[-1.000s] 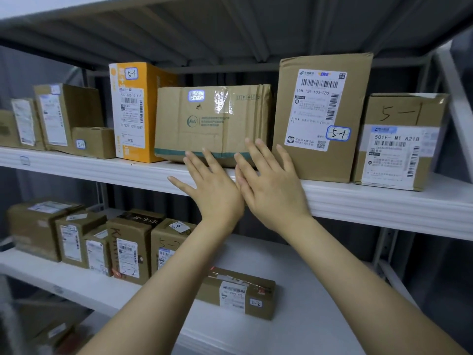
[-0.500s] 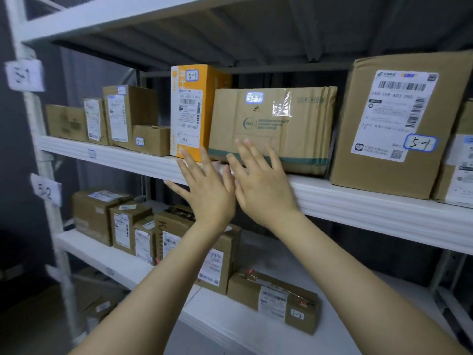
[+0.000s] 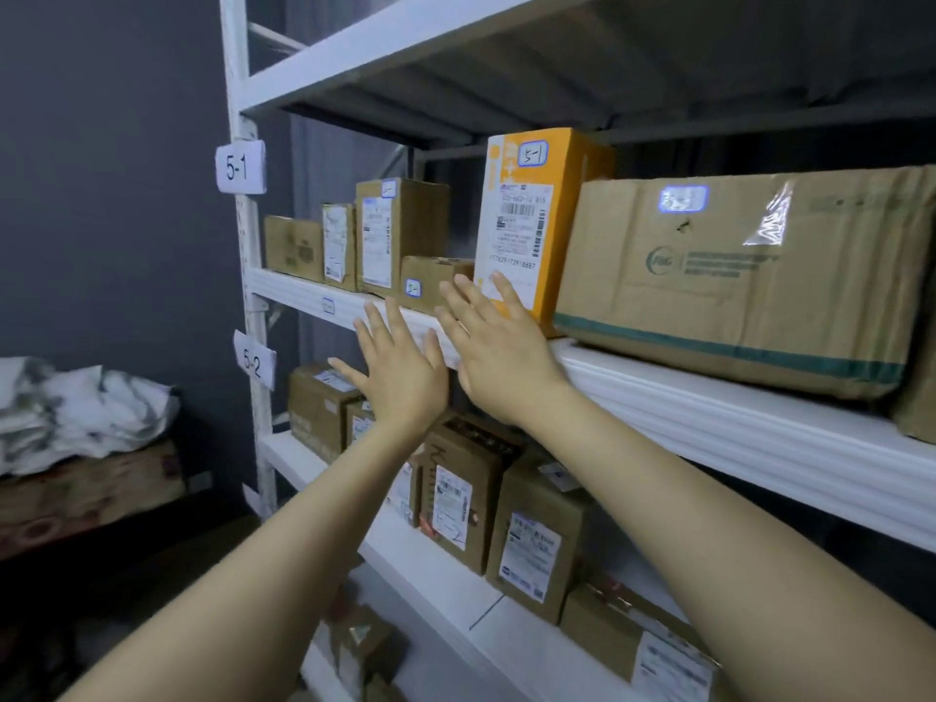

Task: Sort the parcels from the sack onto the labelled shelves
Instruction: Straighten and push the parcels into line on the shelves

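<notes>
Both my hands are raised with straight, spread fingers and hold nothing. My left hand (image 3: 397, 374) hovers in front of the upper shelf's white front edge (image 3: 709, 397). My right hand (image 3: 494, 347) is just right of it, its fingertips before the lower corner of an upright orange parcel (image 3: 532, 215) marked 5-1. A wide brown carton (image 3: 749, 281) lies right of the orange one. A small brown box (image 3: 430, 283) stands left of it. White tags on the post read 5-1 (image 3: 239, 167) and 5-2 (image 3: 254, 359).
More brown parcels (image 3: 377, 235) line the upper shelf's left end. The 5-2 shelf (image 3: 435, 559) below holds several labelled boxes (image 3: 537, 539). A crumpled white sack (image 3: 76, 412) lies on a low surface at the left. Boxes (image 3: 364, 646) sit lower still.
The view has swung left, bringing the shelf post, its tags and the sack into sight. Both open hands have shifted left from the wide carton to the orange parcel and shelf edge.
</notes>
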